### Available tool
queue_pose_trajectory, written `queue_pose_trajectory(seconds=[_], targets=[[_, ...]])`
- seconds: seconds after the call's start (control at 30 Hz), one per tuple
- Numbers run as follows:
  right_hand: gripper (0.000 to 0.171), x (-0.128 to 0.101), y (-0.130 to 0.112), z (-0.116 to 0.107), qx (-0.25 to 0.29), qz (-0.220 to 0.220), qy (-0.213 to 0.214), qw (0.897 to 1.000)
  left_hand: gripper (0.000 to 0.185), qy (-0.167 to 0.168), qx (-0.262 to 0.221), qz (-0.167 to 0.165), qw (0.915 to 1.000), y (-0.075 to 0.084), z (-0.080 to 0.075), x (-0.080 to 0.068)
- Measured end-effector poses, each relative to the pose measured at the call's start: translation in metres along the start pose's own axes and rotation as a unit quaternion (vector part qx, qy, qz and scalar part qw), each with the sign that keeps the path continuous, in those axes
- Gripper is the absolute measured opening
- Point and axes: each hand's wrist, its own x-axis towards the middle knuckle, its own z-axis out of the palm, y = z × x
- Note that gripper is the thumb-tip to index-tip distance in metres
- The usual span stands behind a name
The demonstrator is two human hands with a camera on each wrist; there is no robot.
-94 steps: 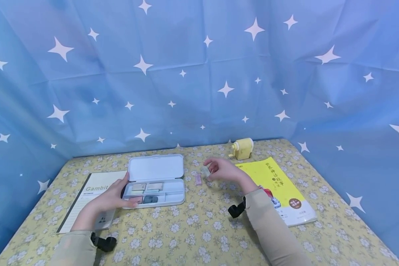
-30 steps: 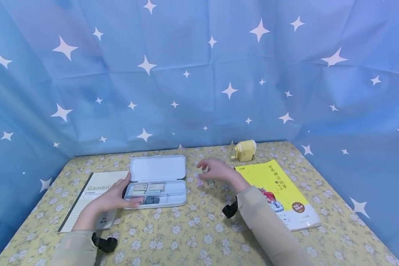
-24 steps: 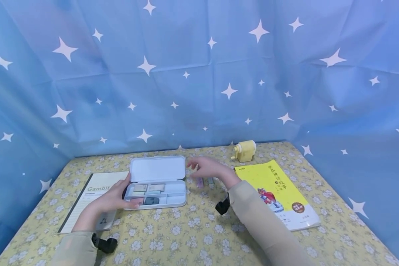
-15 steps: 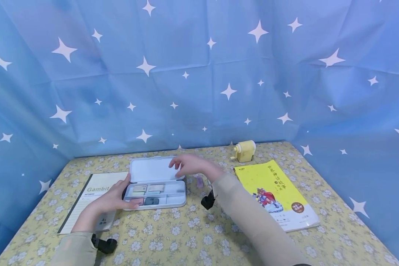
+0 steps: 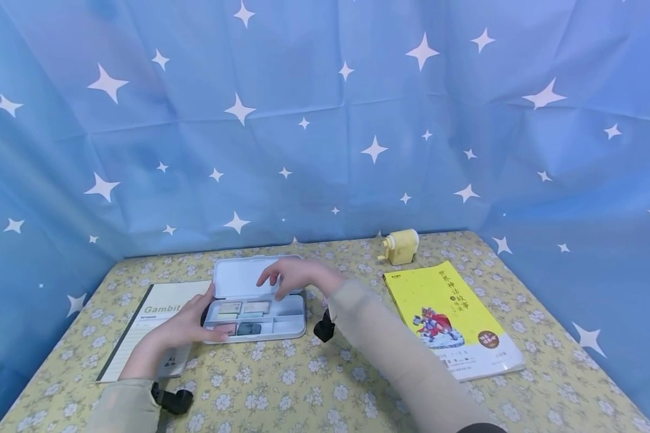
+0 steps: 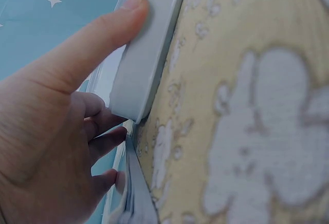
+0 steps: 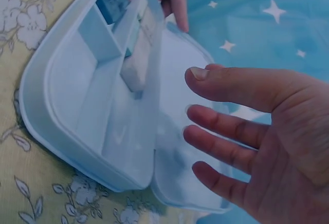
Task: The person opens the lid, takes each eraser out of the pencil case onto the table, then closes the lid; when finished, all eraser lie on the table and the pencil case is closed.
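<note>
The pale grey hard-plastic pencil case (image 5: 254,313) lies open on the desk (image 5: 314,373), which is covered by a yellow cloth printed with small white flowers. Its smooth rounded lid (image 5: 244,278) is folded back flat behind the tray. The tray is split by thin moulded walls into compartments: the back left ones hold two beige rectangular blocks (image 5: 242,308), the front left ones a pink block (image 5: 223,328) and a dark grey block (image 5: 248,328), while the long section on the right shows nothing in it. In the right wrist view the case's walls look glossy, with soft rounded corners, and the blocks sit snug against the dividers.

The left hand (image 5: 186,322) holds the case's left end: its thumb lies along the near rim and its fingers curl round the far side, so this grip is closed on the case. The right hand (image 5: 289,278) hovers over the lid and the tray's back edge, fingers spread and relaxed, its grip open and holding nothing.

Left of the case, partly under the left hand, lies a cream notebook with a dark spine and the word Gambit (image 5: 146,325). To the right lies a glossy yellow paperback book with a cartoon figure on its cover (image 5: 449,313). A small pale yellow crank pencil sharpener (image 5: 399,246) stands near the desk's far edge. A blue fabric backdrop with white stars (image 5: 325,120) hangs behind.
</note>
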Motion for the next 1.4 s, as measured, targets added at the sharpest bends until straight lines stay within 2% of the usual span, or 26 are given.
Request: queue_pose_trajectory(seconds=[0.27, 0.6, 1.1, 1.4], targets=[[0.052, 0.012, -0.002, 0.008, 0.013, -0.005, -0.018, 1.000, 0.123, 0.003, 0.002, 0.006, 1.0000, -0.002, 0.000, 0.001], [0.055, 0.022, -0.003, 0.019, -0.014, 0.001, -0.029, 0.999, 0.123, 0.004, 0.005, 0.008, 1.0000, -0.005, 0.001, 0.003], [0.063, 0.034, -0.002, 0.026, -0.102, -0.032, -0.055, 0.993, 0.122, 0.006, 0.009, 0.010, 0.9999, -0.006, 0.001, 0.002], [0.063, 0.033, -0.004, 0.028, -0.144, -0.022, -0.050, 0.988, 0.123, 0.006, 0.013, 0.011, 0.9998, -0.005, 0.001, 0.002]])
